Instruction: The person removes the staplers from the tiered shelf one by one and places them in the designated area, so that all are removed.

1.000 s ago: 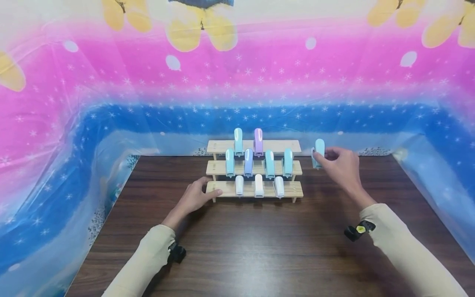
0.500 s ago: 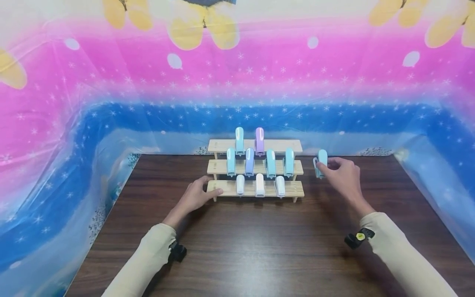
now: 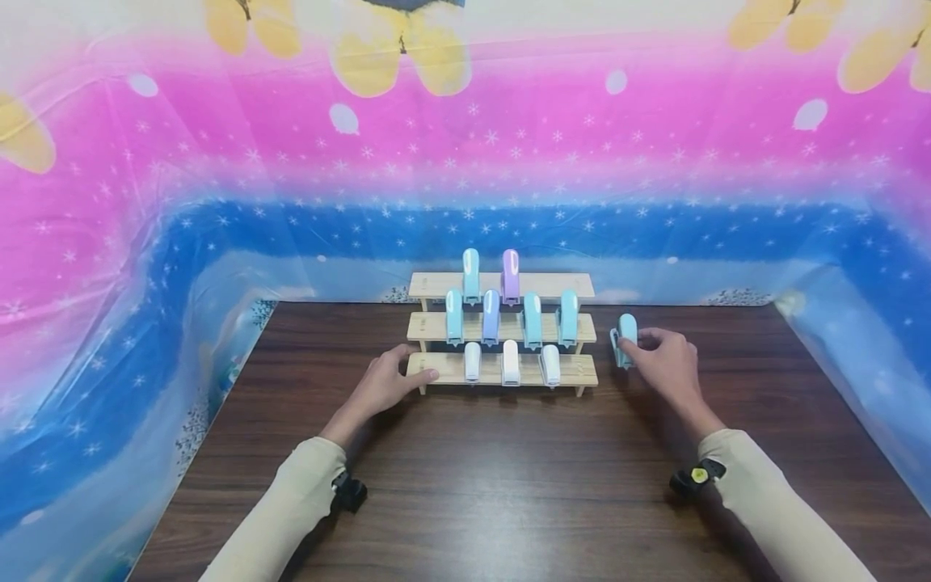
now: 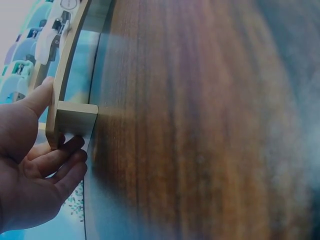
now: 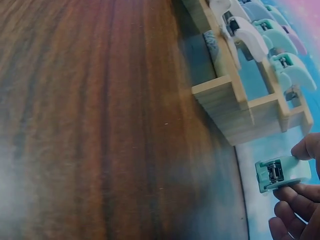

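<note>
My right hand (image 3: 665, 364) pinches a teal mini stapler (image 3: 625, 339) between thumb and fingers, off the right end of a three-tier wooden display rack (image 3: 436, 368). In the right wrist view this stapler (image 5: 282, 172) is apart from the rack, its metal mechanism facing the camera. My left hand (image 3: 381, 384) grips the left end of the lowest tier, thumb on the board and fingers curled below, as the left wrist view shows. On the top tier stand a teal stapler (image 3: 471, 275) and a purple stapler (image 3: 511, 275). Several teal and blue staplers fill the middle tier; pale ones stand in front.
The rack stands near the back of a dark wood-grain table (image 3: 494, 485). Behind and at both sides hangs a pink and blue patterned cloth (image 3: 509, 186). A black strapped device (image 3: 349, 491) is on the left wrist, another (image 3: 694, 478) on the right.
My right hand has come down and nearer with the teal mini stapler, from beside the top tier to beside the lower tiers. The left hand keeps its grip on the rack.
</note>
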Motion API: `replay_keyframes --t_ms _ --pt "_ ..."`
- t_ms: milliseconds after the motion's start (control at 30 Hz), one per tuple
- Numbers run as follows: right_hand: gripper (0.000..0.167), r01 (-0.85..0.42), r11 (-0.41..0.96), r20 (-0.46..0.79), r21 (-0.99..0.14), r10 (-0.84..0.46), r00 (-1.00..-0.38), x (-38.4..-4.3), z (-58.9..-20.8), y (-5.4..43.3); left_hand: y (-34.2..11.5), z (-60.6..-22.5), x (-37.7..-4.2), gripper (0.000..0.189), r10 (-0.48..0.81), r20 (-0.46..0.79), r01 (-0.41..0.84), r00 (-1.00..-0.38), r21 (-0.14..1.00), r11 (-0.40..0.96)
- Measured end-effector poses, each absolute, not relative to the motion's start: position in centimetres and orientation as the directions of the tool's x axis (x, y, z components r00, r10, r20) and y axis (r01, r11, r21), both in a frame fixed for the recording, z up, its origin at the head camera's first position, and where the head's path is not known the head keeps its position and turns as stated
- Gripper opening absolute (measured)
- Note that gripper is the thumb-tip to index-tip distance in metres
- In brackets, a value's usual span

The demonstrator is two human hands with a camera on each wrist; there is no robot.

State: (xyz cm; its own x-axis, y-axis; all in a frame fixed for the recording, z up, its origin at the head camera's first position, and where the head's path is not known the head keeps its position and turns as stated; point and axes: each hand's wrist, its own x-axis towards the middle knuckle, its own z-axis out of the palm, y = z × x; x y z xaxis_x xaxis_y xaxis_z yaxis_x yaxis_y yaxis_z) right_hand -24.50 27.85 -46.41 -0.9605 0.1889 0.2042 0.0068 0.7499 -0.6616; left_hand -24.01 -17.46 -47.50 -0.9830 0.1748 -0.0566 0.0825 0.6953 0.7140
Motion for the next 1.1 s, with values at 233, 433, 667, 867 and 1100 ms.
replay_keyframes --t_ms 233,433,667,867,1100 --pt "0.059 0.013 0.767 0.189 -0.641 0.174 -0.967 -24.3 -47.5 28.0 -17.5 -47.5 -24.0 0.071 0.174 -0.067 0.075 -0.983 0.714 0.697" --pt "0.055 0.028 0.775 0.169 -0.631 0.172 -0.970 -24.2 -48.1 27.9 -17.5 -47.6 -24.1 0.072 0.169 -0.067 0.071 -0.983 0.714 0.697" --pt "0.053 0.040 0.779 0.157 -0.625 0.176 -0.972 -24.0 -48.5 27.9 -17.5 -47.6 -24.1 0.072 0.176 -0.061 0.081 -0.983 0.712 0.697" --pt "0.053 0.036 0.782 0.156 -0.622 0.169 -0.973 -24.0 -48.7 28.1 -17.5 -47.6 -24.0 0.070 0.172 -0.060 0.076 -0.983 0.720 0.690" --pt "0.054 0.035 0.781 0.143 -0.624 0.159 -0.977 -24.0 -48.8 28.3 -17.5 -47.6 -24.0 0.070 0.172 -0.059 0.076 -0.983 0.726 0.683"
